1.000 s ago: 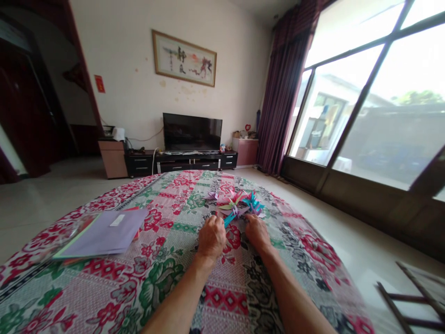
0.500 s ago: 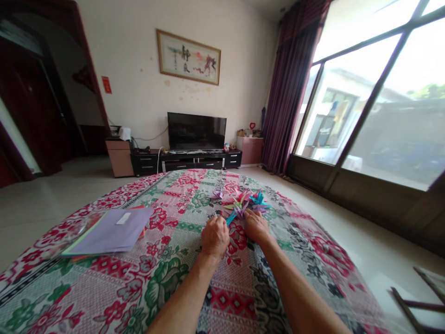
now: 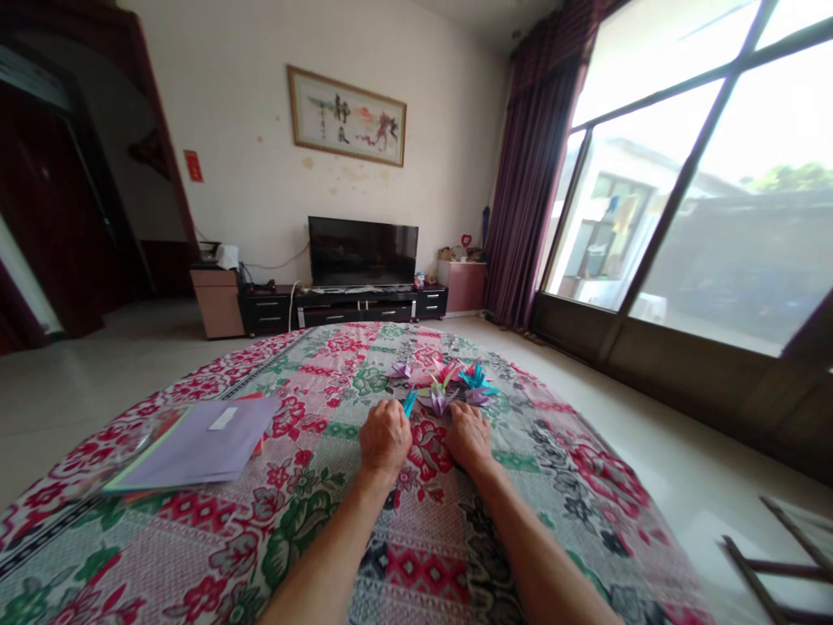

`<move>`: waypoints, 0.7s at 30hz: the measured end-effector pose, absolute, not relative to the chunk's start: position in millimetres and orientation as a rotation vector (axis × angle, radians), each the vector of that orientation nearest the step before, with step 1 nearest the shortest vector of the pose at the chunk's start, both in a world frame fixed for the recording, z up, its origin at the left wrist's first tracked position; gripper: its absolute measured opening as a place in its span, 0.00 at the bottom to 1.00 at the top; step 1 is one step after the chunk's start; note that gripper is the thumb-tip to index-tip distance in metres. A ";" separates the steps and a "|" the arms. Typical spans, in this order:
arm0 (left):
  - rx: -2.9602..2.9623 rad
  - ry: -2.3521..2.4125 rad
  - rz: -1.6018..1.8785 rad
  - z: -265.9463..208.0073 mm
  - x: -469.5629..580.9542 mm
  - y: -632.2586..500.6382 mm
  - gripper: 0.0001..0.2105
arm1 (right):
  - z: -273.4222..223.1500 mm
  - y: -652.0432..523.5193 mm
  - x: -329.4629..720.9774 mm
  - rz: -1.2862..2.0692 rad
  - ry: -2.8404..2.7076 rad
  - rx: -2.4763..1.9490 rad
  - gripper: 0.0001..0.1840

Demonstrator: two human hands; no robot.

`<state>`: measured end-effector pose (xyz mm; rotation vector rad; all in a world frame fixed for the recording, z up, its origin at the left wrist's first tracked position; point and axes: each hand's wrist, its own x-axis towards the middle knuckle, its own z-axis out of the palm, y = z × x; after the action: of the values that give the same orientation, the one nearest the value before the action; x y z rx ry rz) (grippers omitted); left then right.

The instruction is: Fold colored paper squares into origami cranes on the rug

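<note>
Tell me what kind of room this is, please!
It looks like a living room in someone's home. You can see a television, a framed picture hanging up, and a long purple curtain.

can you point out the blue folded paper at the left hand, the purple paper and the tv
blue folded paper (image 3: 409, 402): head view, on the pointed part sticking out by the left hand (image 3: 384, 437)
purple paper (image 3: 195, 447): head view, on its top face
tv (image 3: 363, 253): head view, mid-screen
</note>
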<state>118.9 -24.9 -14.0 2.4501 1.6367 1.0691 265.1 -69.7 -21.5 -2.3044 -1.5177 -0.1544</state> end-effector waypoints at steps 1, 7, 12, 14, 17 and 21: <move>2.462 1.629 1.051 -14.0 119.0 -23.6 0.10 | -21.5 -69.0 262.2 -0.147 -1.534 -2.288 0.22; 2.438 1.619 1.088 -17.8 119.7 -17.9 0.10 | -23.8 -60.6 256.5 -0.128 -1.537 -2.182 0.21; 2.391 1.606 1.139 -23.1 120.2 -15.2 0.10 | -23.5 -52.4 268.8 -0.137 -1.447 -2.183 0.21; 2.377 1.605 1.155 -24.0 120.1 -14.2 0.10 | -22.0 -49.9 271.9 -0.144 -1.508 -2.154 0.20; 2.345 1.616 1.163 -23.6 119.2 -12.8 0.09 | -20.4 -45.6 274.5 -0.134 -1.617 -2.142 0.16; 2.309 1.634 1.131 -21.9 118.4 -12.5 0.09 | -21.9 -36.2 280.5 -0.134 -1.695 -2.179 0.13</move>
<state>118.4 -12.5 -21.9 2.3086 1.6341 1.1313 280.5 -36.2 -21.9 -2.1786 -1.6953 -0.1341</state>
